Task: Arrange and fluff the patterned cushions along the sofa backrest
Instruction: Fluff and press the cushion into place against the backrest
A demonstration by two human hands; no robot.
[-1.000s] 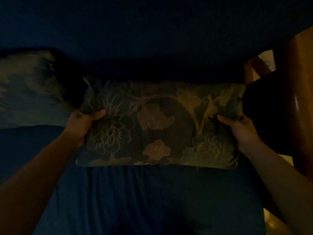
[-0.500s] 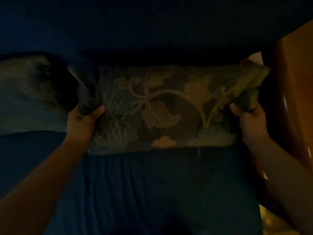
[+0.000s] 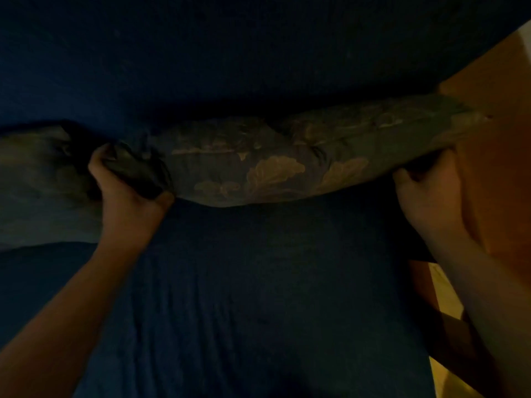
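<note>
At the left edge of the frame a second patterned cushion (image 3: 34, 185) leans on the sofa backrest (image 3: 230, 53). The left hand (image 3: 126, 191) is fisted around the floral cushion (image 3: 273, 165), stretched across mid-frame above the blue seat (image 3: 258, 282). The right hand (image 3: 428, 193) pinches its right end, beside the wooden armrest (image 3: 500, 168).

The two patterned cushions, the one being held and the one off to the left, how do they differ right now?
The held cushion is gripped at both ends by the left hand and right hand; the side cushion is untouched. The held cushion is stretched long and thin; the side cushion looks fuller. Both show a leafy pattern on the blue sofa.
</note>
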